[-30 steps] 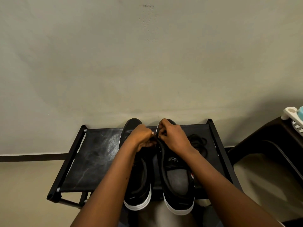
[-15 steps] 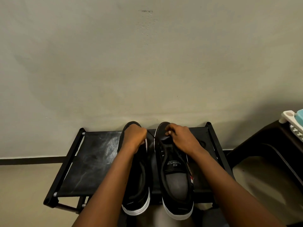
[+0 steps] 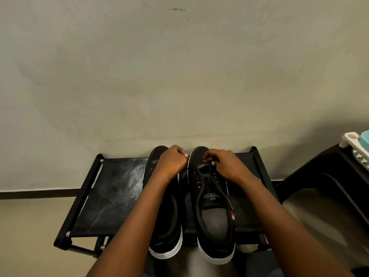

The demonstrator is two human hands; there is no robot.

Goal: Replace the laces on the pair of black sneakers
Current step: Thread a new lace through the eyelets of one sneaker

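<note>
Against plain wall: black rack (image 3: 111,196) bears sneakers (image 3: 214,216); left grip (image 3: 171,162), right grip (image 3: 221,164) pinch lace (image 3: 187,169).

Bare forearms; hands (image 3: 199,164) ungloved; no sleeves visible.

Single head view, worn camera, faces forward and down, close over rack (image 3: 111,196) and sneakers (image 3: 214,206), wall (image 3: 179,76) filling upper frame

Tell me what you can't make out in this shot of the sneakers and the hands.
- Head view: left sneaker eyelets, mostly covered by the left hand and forearm.
- Lace: black on black; its path cannot be traced.
- Right hand grip: fingertips curl under.
- White rack: cut off by right edge.
</note>
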